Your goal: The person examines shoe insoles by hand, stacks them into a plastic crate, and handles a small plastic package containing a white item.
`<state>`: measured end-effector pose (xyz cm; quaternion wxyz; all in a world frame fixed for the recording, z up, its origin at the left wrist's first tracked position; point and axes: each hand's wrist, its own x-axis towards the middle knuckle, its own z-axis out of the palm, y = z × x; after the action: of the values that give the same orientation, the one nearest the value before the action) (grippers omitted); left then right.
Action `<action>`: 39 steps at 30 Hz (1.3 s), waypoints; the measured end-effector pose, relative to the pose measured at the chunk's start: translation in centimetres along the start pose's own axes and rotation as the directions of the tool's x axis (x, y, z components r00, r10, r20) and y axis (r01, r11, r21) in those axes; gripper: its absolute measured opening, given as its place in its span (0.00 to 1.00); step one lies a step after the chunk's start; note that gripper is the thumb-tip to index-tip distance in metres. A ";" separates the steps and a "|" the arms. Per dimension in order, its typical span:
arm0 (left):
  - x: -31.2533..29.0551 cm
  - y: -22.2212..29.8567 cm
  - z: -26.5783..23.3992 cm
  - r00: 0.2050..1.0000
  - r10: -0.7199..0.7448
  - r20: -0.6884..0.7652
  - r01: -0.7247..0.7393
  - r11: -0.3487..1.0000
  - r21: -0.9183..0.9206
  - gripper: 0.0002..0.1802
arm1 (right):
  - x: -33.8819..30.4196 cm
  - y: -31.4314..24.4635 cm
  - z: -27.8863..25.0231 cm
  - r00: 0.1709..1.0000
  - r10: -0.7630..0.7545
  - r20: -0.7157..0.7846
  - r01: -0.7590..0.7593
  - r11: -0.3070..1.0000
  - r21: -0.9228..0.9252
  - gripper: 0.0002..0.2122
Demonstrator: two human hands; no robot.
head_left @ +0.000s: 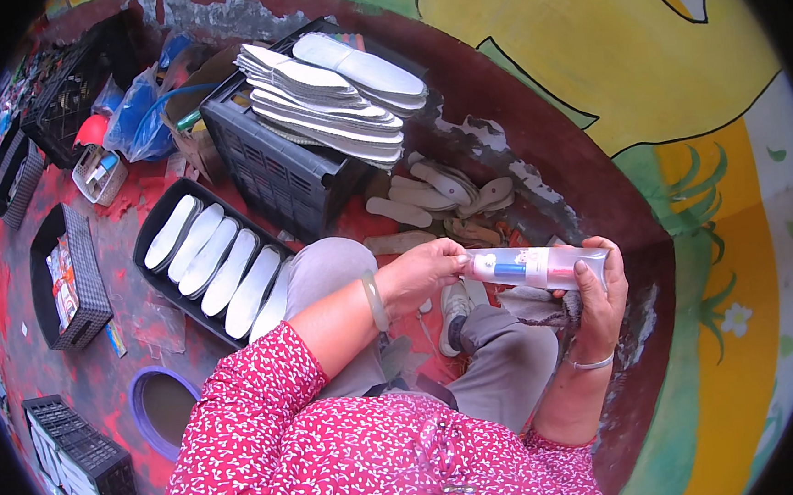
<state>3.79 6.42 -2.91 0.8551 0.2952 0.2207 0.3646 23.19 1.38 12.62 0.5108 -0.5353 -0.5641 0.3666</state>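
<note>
A clear, see-through plastic tube-shaped pouch (pixel 517 264) with something blue and something pink inside stretches between my two hands above my lap. My left hand (pixel 420 276) pinches its left end between thumb and fingers. Around the other end, my right hand (pixel 602 290) is closed, with the thumb on the near side. A crumpled grey cloth (pixel 540 307) hangs just under the pouch by my right hand; whether the fingers also hold it I cannot tell.
To the left, a black basket (pixel 149 230) holds a row of white insoles. Stacked insoles (pixel 331 96) top a dark crate (pixel 268 178); more lie by the wall. A purple-rimmed bucket (pixel 139 403), a checked basket (pixel 98 314) and a crate of insoles (pixel 76 463) stand farther left.
</note>
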 end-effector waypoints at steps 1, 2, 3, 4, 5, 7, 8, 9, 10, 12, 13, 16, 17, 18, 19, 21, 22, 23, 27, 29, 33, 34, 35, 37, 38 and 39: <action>0.1 -0.1 -0.3 1.000 -0.006 0.020 0.006 1.000 -0.005 0.07 | -0.1 0.3 -0.1 1.000 -0.001 0.000 0.001 1.000 0.005 0.11; 0.1 -0.3 -0.4 1.000 -0.008 0.022 0.007 0.999 0.050 0.07 | -0.2 0.6 -0.2 1.000 -0.003 -0.001 0.003 1.000 0.010 0.11; 0.2 -0.3 -0.5 1.000 -0.009 0.023 0.007 0.994 0.111 0.07 | -0.3 0.9 -0.3 1.000 -0.007 -0.002 0.007 1.000 0.019 0.11; 0.2 -0.4 -0.6 1.000 -0.011 0.025 0.006 0.985 0.171 0.08 | -0.6 1.1 -0.1 1.000 -0.023 -0.006 0.023 1.000 0.000 0.11; 0.2 -0.4 -0.5 1.000 -0.006 0.022 0.002 0.984 0.179 0.09 | -0.9 1.2 0.2 0.999 -0.039 -0.010 0.039 0.999 -0.019 0.11; 0.0 -0.4 -0.1 1.000 0.001 0.018 -0.004 0.982 0.191 0.10 | -1.3 1.7 0.2 0.998 -0.069 -0.009 0.068 0.997 -0.023 0.11; -0.2 -0.2 0.1 1.000 -0.008 0.000 0.008 0.988 0.155 0.11 | -1.5 2.0 0.2 0.997 -0.070 -0.041 0.070 0.997 -0.011 0.11; -0.6 0.5 0.6 1.000 -0.018 -0.017 0.020 0.992 0.121 0.12 | -1.8 2.3 0.4 0.995 -0.072 -0.075 0.072 0.997 0.002 0.11; -1.0 1.2 1.1 0.999 -0.028 -0.034 0.031 0.996 0.087 0.12 | -2.0 2.5 0.7 0.991 -0.073 -0.108 0.075 0.997 0.015 0.10; -0.9 1.2 1.0 0.989 -0.074 -0.126 0.082 0.995 0.061 0.15 | -2.7 3.3 1.0 0.991 -0.095 -0.096 0.097 0.995 0.022 0.11; -0.2 0.5 0.1 0.984 -0.104 -0.148 0.115 0.991 0.072 0.16 | -3.1 3.7 1.1 0.991 -0.101 -0.092 0.104 0.994 0.029 0.11; 0.2 0.2 -0.3 0.976 -0.123 -0.182 0.145 0.983 0.112 0.17 | -4.0 4.6 1.4 0.987 -0.124 -0.097 0.127 0.992 0.020 0.12; 0.1 0.3 -0.1 0.975 -0.119 -0.187 0.144 0.981 0.127 0.18 | -4.2 4.8 1.3 0.988 -0.112 -0.109 0.115 0.993 0.020 0.12; 0.0 0.5 0.0 0.983 -0.080 -0.163 0.105 0.983 0.151 0.18 | -4.4 5.0 1.3 0.988 -0.104 -0.118 0.107 0.994 0.024 0.12; -0.1 0.7 0.3 0.990 -0.042 -0.137 0.066 0.983 0.174 0.17 | -4.5 5.3 1.1 0.986 -0.112 -0.124 0.118 0.992 0.041 0.13; 0.1 0.3 0.2 0.985 0.052 -0.167 -0.002 0.957 0.289 0.17 | -4.7 6.2 0.7 0.986 -0.089 -0.143 0.102 0.991 0.089 0.13; 0.6 -0.7 -0.2 0.970 0.112 -0.215 -0.024 0.927 0.376 0.17 | -4.6 6.7 0.4 0.985 -0.076 -0.152 0.093 0.990 0.107 0.14; 0.9 -1.5 -0.6 0.950 0.175 -0.257 -0.039 0.887 0.460 0.16 | -4.5 7.2 -0.1 0.985 -0.020 -0.171 0.054 0.978 0.200 0.14; 1.0 -1.4 -0.4 0.950 0.224 -0.219 -0.060 0.816 0.575 0.15 | -4.1 10.6 -2.7 0.963 0.197 -0.182 -0.080 0.858 0.507 0.14; 0.7 -1.1 -0.3 0.933 0.349 -0.091 -0.139 0.581 0.802 0.14 | -4.6 12.2 -3.5 0.945 0.292 -0.146 -0.146 0.778 0.611 0.14; 1.0 -2.0 -0.3 0.930 0.364 -0.048 -0.156 0.508 0.847 0.14 | -4.5 12.7 -3.4 0.961 0.265 -0.084 -0.159 0.773 0.614 0.15; 1.5 -2.7 -0.7 0.922 0.379 -0.076 -0.193 0.621 0.760 0.14 | -4.5 12.9 -3.5 0.963 0.258 -0.074 -0.159 0.771 0.617 0.15; 2.4 -3.7 -1.6 0.915 0.389 -0.106 -0.230 0.719 0.656 0.15 | -4.4 13.1 -3.6 0.966 0.251 -0.063 -0.159 0.768 0.620 0.16; 1.9 -2.5 -1.0 0.959 0.274 -0.076 -0.221 0.886 0.407 0.15 | -4.5 13.3 -3.7 0.968 0.242 -0.068 -0.148 0.768 0.623 0.16; 1.5 -1.9 -0.6 0.978 0.195 -0.081 -0.158 0.932 0.327 0.15 | -4.5 13.3 -3.6 0.968 0.240 -0.078 -0.141 0.771 0.621 0.15; 1.1 -1.4 -0.2 0.990 0.117 -0.081 -0.094 0.965 0.244 0.15 | -4.5 13.3 -3.6 0.968 0.236 -0.086 -0.134 0.774 0.619 0.15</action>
<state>5.06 6.57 -4.14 0.7812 0.3901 0.2872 0.3938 29.25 -1.40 -0.25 0.6600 -0.4229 -0.3183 0.5331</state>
